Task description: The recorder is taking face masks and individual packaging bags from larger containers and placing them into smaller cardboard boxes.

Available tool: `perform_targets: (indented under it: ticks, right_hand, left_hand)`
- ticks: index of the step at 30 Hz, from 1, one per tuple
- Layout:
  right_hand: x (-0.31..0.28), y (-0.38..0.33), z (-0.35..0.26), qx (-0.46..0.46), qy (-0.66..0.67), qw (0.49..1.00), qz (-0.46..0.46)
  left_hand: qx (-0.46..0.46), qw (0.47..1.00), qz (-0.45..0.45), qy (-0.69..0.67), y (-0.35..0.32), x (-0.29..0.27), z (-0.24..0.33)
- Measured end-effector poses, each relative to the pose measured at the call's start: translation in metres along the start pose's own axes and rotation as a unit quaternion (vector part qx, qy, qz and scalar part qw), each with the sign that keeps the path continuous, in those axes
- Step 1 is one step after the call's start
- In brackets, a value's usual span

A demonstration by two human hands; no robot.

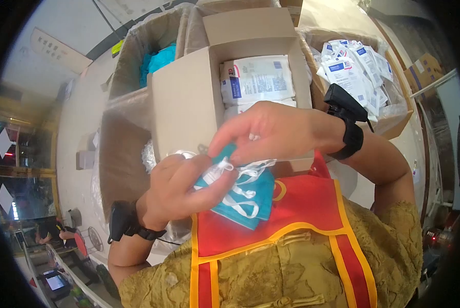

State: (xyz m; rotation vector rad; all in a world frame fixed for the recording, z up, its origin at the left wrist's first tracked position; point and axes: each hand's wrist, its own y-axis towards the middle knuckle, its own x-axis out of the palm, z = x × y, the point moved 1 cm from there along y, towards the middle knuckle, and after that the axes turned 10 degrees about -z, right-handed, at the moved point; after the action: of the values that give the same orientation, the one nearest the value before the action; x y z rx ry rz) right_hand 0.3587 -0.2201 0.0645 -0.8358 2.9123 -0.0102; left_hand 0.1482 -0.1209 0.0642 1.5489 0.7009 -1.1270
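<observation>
Close in front of my red apron, my left hand [183, 187] is closed around a small stack of teal face masks [260, 192]. White ear loops hang loose over the front of the stack. My right hand [276, 131] comes in from the right, thumb and fingers pinched at the stack's upper left end, where a bit of teal cloth shows between them. Just beyond the hands stands an open cardboard box [181, 102] with white printed packets [255, 79] lying flat in it. The right hand covers part of the nearer packets.
Loose white packets [353, 72] fill a plastic-lined carton at the right. Teal masks [160, 59] lie in a lined carton at the far left. A tall carton [127, 169] stands beside my left arm. Each wrist wears a black strapped device [350, 138]. A closed carton [424, 74] sits far right.
</observation>
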Motion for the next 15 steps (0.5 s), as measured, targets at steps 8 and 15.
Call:
perform_targets:
  ticks: [8,15]
  right_hand:
    - [0.005,-0.004,-0.006,-0.001,-0.180,0.984,0.005]
    - [0.001,-0.039,-0.017,-0.027,-0.343,0.936,0.077]
  left_hand:
    - [-0.012,0.999,-0.029,-0.010,0.007,-0.002,0.004]
    - [-0.041,0.996,-0.072,0.038,-0.009,-0.013,-0.006]
